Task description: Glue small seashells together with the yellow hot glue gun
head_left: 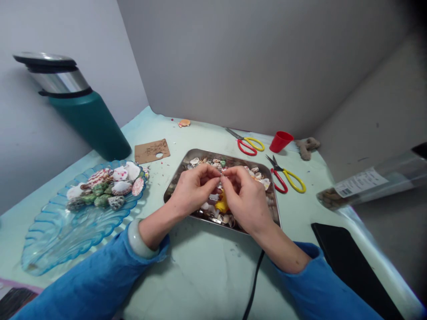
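The left hand (190, 189) and right hand (250, 195) meet, thumb and forefinger of each pinched closed; whether something tiny sits between the fingertips, I cannot tell. Just beneath them lies a metal tray (275, 209) of shells (265, 182), a yellow object (222, 204) among them. Scissors (279, 168) lie right of the hands; left, a blue dish (76, 242) bears larger shells (122, 188).

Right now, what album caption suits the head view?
Left hand and right hand close together over a tray of shells.

Teal bottle (93, 126) — far-left; red cup (280, 142)
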A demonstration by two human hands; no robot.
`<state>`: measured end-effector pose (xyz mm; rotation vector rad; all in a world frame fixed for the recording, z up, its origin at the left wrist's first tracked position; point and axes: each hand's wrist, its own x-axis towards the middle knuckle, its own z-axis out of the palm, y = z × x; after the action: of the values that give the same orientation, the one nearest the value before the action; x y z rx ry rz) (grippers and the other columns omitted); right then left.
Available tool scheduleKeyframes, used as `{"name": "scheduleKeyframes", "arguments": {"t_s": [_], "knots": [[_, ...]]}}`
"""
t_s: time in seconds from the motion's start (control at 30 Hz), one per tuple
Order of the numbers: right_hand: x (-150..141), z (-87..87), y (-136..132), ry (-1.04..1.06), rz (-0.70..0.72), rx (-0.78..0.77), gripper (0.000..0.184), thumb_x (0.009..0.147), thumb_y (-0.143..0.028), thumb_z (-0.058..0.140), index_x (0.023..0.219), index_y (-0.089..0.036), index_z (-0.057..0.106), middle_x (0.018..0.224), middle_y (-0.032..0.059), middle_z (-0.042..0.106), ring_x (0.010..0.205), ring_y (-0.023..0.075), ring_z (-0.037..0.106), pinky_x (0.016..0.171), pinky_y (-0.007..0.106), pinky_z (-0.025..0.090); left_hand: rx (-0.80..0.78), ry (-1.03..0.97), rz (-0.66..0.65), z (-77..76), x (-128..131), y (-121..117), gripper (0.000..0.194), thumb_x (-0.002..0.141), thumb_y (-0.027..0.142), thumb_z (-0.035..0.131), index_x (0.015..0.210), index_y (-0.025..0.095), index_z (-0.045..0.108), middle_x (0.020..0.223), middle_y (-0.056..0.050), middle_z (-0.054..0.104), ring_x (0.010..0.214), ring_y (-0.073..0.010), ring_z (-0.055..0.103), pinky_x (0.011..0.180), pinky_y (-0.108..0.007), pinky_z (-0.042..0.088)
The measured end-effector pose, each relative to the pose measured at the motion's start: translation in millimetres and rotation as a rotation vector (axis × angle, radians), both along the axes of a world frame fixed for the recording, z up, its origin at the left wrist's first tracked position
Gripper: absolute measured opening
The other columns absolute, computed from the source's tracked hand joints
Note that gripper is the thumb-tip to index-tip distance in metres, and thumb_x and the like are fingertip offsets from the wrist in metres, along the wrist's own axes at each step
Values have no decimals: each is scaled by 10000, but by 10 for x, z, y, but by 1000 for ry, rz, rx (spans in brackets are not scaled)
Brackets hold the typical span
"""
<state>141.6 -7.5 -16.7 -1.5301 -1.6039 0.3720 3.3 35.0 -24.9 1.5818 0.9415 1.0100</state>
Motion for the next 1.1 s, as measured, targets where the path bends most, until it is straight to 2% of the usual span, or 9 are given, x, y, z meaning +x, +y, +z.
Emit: {"name": "scheduleKeyframes", "arguments": {"t_s": [0.37,0.57,1.1], "knots": [[14,10,2,-7,-8,15,96,865,-243,509,888,-203,594,780,18,687,679,172,632,634,286,450,1,23,-36,-22,-20,-13,133,799,222,607,918,163,621,870,-36,685,775,-154,683,757,-316,590],[13,-1,9,7,-3,5,103,873,-260,505,892,-208,591,793,22,688,698,175,636,646,290,454,1,31,-33,7,-13,-22,106,790,217,613,882,164,613,831,-26,676,734,-141,674,721,-292,587],[-1,7,-5,-4,11,-15,95,856,-238,499,883,-207,585,782,17,696,677,173,635,620,286,438,65,118,0,-32,-26,8,113,787,213,602,890,170,614,832,-33,686,716,-143,667,665,-267,573]]}}
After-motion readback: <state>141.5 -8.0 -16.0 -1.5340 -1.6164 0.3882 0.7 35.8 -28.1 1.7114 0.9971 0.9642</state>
